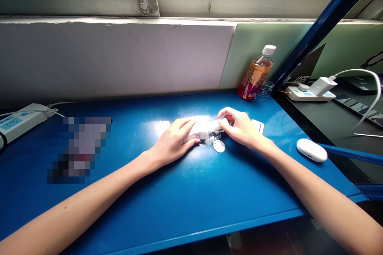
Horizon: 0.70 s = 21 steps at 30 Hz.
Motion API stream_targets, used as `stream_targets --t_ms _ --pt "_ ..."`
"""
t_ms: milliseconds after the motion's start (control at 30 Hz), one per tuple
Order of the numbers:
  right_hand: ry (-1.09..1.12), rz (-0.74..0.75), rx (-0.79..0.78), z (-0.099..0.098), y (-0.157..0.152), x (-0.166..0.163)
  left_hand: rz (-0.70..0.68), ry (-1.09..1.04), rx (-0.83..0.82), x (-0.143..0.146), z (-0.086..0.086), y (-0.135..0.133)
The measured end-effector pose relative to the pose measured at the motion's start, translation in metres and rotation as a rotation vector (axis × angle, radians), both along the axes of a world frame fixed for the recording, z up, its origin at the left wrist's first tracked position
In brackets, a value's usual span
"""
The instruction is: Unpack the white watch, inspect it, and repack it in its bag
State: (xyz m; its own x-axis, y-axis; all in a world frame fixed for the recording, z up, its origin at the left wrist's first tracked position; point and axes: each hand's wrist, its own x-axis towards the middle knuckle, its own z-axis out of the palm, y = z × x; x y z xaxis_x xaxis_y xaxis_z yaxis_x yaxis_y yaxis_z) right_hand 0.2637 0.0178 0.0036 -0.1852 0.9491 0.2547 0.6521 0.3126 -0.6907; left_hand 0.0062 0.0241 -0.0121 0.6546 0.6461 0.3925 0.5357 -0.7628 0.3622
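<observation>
My left hand (173, 139) is closed around a small white box (200, 130) with printing on its side, lying low over the blue table. From the box's right end sticks out a white piece (214, 126), possibly a flap or an insert. My right hand (241, 128) pinches the far end of that piece between thumb and fingers. Just below the box, a round silvery disc (219, 146) rests on the table beside a bit of clear plastic (209, 141). A white card-like item (257, 126) shows partly behind my right hand.
A bottle of reddish drink (256, 73) stands by the wall, with a clear cup-like item (265, 89) beside it. A white earbud case (311, 150) lies right. Power strips (22, 118) (311, 93) sit at both sides. A blue metal post (323, 24) rises at right.
</observation>
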Motion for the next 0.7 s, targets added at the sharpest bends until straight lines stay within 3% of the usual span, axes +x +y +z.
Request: stream_targets --t_ms 167,267,500,700 --pt "-0.383 0.015 0.050 0.001 -0.005 -0.002 0.006 0.015 -0.013 -0.001 -0.002 0.001" --pt "-0.488 0.025 0.057 0.006 -0.002 0.006 0.012 0.026 -0.032 -0.002 -0.003 0.001" --pt "-0.382 0.313 0.127 0.015 0.005 0.026 0.004 0.027 -0.033 -0.002 -0.004 0.001" --pt "-0.300 0.280 0.215 -0.006 0.000 0.007 0.000 0.016 -0.036 -0.001 -0.004 -0.001"
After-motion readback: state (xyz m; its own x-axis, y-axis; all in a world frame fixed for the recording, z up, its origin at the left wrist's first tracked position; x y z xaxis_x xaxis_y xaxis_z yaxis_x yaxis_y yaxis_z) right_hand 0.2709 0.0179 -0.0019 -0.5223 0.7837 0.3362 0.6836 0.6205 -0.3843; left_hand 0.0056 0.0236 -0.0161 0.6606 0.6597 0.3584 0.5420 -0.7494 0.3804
